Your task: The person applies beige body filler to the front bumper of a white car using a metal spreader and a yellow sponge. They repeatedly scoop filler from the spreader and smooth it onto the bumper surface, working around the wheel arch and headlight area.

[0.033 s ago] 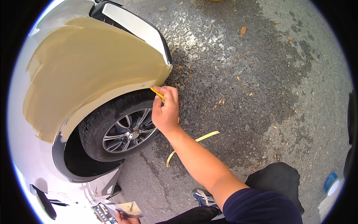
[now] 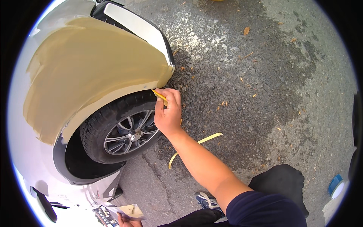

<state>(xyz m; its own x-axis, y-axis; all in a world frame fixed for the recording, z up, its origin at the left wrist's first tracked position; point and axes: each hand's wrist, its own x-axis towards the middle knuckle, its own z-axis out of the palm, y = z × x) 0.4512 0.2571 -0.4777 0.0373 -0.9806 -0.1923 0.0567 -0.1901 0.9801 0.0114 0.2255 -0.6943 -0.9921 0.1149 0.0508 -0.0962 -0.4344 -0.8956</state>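
Note:
A white car's fender [image 2: 87,60] carries a broad coat of tan body filler, which runs down to the wheel arch edge. My right hand [image 2: 169,113] pinches a small yellow spreader [image 2: 160,95], its tip at the front end of the arch edge, just above the tire [image 2: 94,130]. Whether the tip touches the filler, I cannot tell. At the bottom, my left hand [image 2: 127,222] grips a thin flat mixing board [image 2: 124,212] with a dab of tan filler on it. Only the fingers of that hand show.
On the asphalt below my right forearm lies a curved strip of yellow tape [image 2: 210,137]. White powder [image 2: 189,39] and dry leaves are scattered farther off. A blue-and-white round container [image 2: 335,186] stands at the far right. My shoe [image 2: 207,199] is near the car.
The spreader has tilted and slid very slightly left at the arch edge, with my right hand barely shifting. My left hand and the board stay in place.

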